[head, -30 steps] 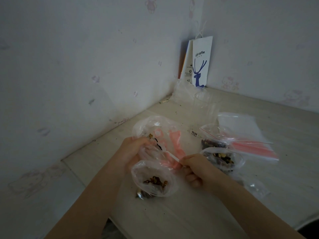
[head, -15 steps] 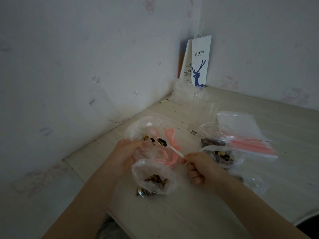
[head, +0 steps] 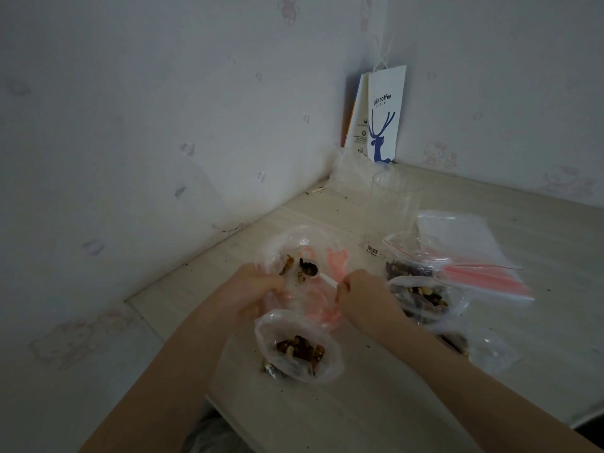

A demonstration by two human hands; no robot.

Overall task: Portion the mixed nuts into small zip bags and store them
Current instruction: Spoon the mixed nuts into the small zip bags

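Left grip (head: 251,292) pinches the rim of the limp, slippery source bag (head: 274,250). Right grip (head: 359,295) pinches the light spoon (head: 323,278) by its handle end. Loose nuts (head: 308,266) probably roll if it tilts.

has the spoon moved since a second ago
Yes. The spoon has shifted slightly toward the paper coffee bag in the corner, its bowl now showing nuts. The right hand pinches its handle; the left hand grips the big bag.
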